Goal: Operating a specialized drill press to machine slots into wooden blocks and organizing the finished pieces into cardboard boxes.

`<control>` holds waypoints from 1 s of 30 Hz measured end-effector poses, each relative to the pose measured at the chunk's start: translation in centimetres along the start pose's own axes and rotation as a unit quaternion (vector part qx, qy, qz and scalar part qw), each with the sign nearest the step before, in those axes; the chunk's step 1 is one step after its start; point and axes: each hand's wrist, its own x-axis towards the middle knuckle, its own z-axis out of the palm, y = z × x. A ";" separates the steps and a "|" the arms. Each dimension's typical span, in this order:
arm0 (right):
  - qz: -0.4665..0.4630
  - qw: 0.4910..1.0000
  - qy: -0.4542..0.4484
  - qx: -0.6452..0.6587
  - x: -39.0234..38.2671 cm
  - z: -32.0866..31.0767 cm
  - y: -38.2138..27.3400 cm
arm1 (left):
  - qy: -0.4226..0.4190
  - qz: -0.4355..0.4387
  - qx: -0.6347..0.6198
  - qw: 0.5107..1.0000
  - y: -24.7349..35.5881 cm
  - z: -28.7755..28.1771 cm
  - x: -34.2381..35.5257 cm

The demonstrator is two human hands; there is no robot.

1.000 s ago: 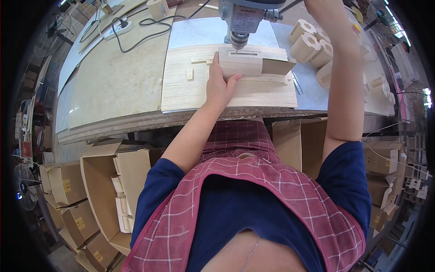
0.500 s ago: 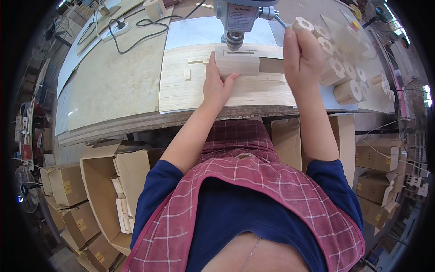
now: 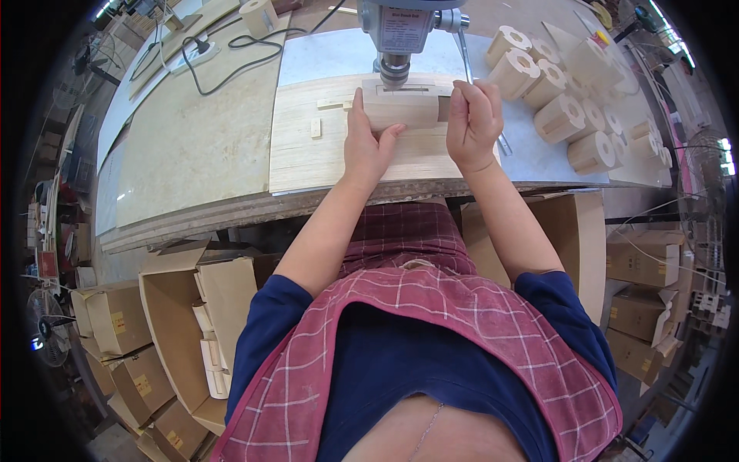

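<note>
A bench drill press stands over a pale wooden board, its chuck just above a slotted wooden workpiece. My left hand grips that workpiece at its left end, thumb along the near side. My right hand is curled round the end of the metal feed lever, beside the workpiece's right end. A short wooden strip and a small block lie on the board to the left.
Several hollow cream wooden cylinders stand at the right of the bench. A power strip and black cable lie back left. Open cardboard boxes with wooden pieces sit below left; more boxes are stacked below right.
My right hand has swung down and leftward with the lever, from high at the right to beside the workpiece. My left hand stays in nearly the same place on the piece.
</note>
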 end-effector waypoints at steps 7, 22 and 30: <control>-0.022 1.000 0.005 -0.021 -0.3 -0.2 0.4 | -0.005 -0.005 0.019 1.000 0.7 -0.1 -0.1; 0.057 0.973 -0.192 -0.115 20.3 -0.7 1.3 | -0.016 -0.018 0.012 1.000 0.8 -0.1 0.1; 0.182 0.958 -0.196 0.099 17.7 0.7 6.0 | -0.049 -0.124 0.065 0.989 2.9 -2.0 0.6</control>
